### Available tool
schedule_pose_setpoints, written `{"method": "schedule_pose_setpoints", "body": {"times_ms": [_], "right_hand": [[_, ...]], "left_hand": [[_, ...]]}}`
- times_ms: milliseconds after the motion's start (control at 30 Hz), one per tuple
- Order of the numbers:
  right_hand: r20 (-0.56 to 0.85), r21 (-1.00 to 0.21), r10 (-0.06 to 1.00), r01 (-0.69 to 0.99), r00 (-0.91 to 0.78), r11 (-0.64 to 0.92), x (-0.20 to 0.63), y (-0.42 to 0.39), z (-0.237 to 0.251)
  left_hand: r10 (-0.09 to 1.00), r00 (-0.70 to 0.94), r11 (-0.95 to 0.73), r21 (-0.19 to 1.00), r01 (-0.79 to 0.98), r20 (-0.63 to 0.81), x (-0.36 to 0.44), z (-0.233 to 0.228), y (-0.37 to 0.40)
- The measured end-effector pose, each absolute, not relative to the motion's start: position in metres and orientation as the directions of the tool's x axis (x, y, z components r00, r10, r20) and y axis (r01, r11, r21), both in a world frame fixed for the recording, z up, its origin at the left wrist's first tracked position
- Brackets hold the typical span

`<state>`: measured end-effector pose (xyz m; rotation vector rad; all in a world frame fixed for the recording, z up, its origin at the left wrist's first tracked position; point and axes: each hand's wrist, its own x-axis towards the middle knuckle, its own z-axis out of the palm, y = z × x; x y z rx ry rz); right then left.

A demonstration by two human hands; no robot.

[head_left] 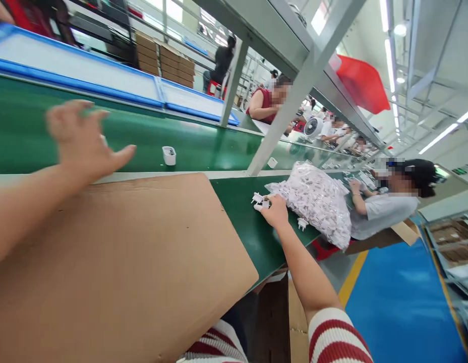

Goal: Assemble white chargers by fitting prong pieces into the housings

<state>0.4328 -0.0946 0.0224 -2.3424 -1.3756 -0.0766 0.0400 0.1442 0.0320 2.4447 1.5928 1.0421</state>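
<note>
My left hand (80, 138) is slightly blurred over the green conveyor belt (211, 148), fingers spread and thumb stretched out. A small white bit shows just behind its fingers. A white oval plastic housing (169, 156) sits on the belt to its right. At the green bench top (239, 222), my right hand (276, 210) has its thumb and fingers closed around a small white plug part (265, 203). Another white pronged plug part (256, 198) is right at its fingertips. One more pronged plug part (302, 223) lies beside my right wrist, next to a clear bag of white parts (317, 201).
A large cardboard sheet (124, 272) covers the bench before me. Grey frame posts (283, 96) rise beyond it. Blue-edged trays (86, 75) line the belt's far side, where another white piece (272, 162) lies farther right. A co-worker (385, 206) sits at the right.
</note>
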Motion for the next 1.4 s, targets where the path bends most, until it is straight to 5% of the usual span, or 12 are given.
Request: {"method": "schedule_pose_setpoints", "body": {"times_ms": [67,233,467,700,900,1167,1267,1400], "right_hand": [[0.293,-0.471,0.846,0.837,0.445,-0.277,0.419,-0.081,0.024],[0.235,-0.766,0.898,0.639,0.371,-0.064,0.384,-0.062,0.024],[0.258,-0.501,0.953,0.866,0.161,-0.011,0.359,-0.064,0.040],[0.056,-0.598,0.996,0.801,0.068,-0.021,0.342,-0.037,0.037],[-0.082,-0.971,0.996,0.226,-0.025,-0.075,0.324,-0.011,0.055],[-0.287,-0.944,0.956,-0.184,0.060,-0.272,0.305,-0.003,0.049],[-0.272,-0.958,0.960,-0.117,0.073,-0.262,0.305,-0.006,0.043],[-0.065,-0.964,0.987,0.245,0.149,-0.100,0.301,-0.018,0.042]], "left_hand": [[0.783,0.365,-0.568,0.340,0.749,0.504,0.056,0.038,0.148],[0.855,0.498,-0.496,0.498,0.711,0.141,0.096,0.035,0.184],[0.881,0.454,-0.446,0.556,0.701,0.135,0.096,0.036,0.178],[0.801,0.558,-0.580,0.510,0.635,0.217,0.099,0.048,0.088],[0.804,0.563,-0.555,0.580,0.597,0.189,0.088,0.023,0.036],[0.760,0.622,-0.480,0.806,0.346,0.186,0.063,0.005,0.034],[0.760,0.626,-0.467,0.817,0.339,0.175,0.065,0.004,0.033],[0.761,0.624,-0.435,0.853,0.289,0.176,0.067,0.006,0.032]]}}
